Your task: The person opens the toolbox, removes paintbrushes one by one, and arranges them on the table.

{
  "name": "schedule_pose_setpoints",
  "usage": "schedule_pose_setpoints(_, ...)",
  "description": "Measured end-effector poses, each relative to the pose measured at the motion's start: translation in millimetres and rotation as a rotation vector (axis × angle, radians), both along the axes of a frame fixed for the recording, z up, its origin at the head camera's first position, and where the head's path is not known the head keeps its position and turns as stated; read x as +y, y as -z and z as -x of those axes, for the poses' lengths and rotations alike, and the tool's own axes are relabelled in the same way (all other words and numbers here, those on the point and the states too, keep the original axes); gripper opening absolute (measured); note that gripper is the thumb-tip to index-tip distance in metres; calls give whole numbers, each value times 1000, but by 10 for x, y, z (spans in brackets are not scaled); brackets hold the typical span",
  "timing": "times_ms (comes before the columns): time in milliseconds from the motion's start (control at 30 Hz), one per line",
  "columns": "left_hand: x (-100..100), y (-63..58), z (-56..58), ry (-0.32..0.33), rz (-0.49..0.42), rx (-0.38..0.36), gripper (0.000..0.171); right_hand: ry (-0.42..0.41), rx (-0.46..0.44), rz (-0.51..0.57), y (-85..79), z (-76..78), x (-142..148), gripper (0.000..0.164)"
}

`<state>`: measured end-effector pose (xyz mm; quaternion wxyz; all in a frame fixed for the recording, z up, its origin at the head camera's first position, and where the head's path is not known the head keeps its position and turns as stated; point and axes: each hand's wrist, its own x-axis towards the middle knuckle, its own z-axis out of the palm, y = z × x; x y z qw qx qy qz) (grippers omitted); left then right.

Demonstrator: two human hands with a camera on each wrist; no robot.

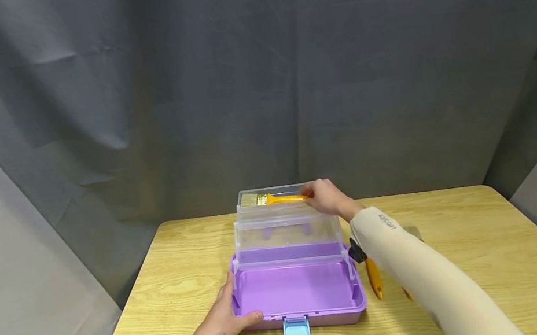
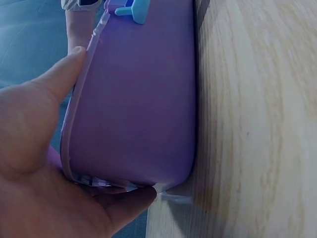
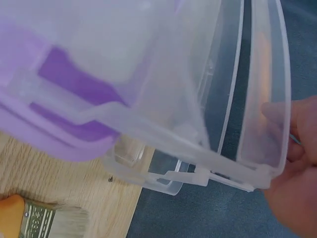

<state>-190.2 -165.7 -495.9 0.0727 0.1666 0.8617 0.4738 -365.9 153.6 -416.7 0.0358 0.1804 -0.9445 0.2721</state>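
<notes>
A purple toolbox (image 1: pixel 324 319) stands unfolded on the table, its clear trays (image 1: pixel 289 234) raised in steps toward the back. In the topmost tray lies a paintbrush (image 1: pixel 281 198) with pale bristles and an orange handle. My right hand (image 1: pixel 328 198) pinches the end of that handle; through the cloudy tray wall, the right wrist view shows the handle (image 3: pixel 266 74) blurred. My left hand (image 1: pixel 222 316) grips the toolbox's front left corner. Its thumb (image 2: pixel 67 72) lies along the front rim, and the fingers go round the left side. A light blue latch (image 1: pixel 297 333) hangs down in front.
Right of the toolbox lies another orange-handled brush (image 1: pixel 374 278), its bristles (image 3: pixel 69 222) seen in the right wrist view. A further tool (image 1: pixel 414 233) is partly hidden beneath my right forearm. Dark curtain (image 1: pixel 235 90) hangs behind the wooden table (image 1: pixel 472 252).
</notes>
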Motion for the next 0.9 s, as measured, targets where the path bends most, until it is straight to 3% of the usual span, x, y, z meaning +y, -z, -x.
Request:
schedule_pose_setpoints(500, -7, -30, 25, -21, -14, -24, 119, 82, -83, 459, -164, -100, -203, 29)
schedule_pose_setpoints(633, 10, -7, 51, -12, -12, -23, 119, 94, -100, 520, -177, -133, -284, 29)
schedule_pose_setpoints(900, 20, -10, 92, 16, -12, 7, 118, 119, -108, 544, -244, -225, -255, 29)
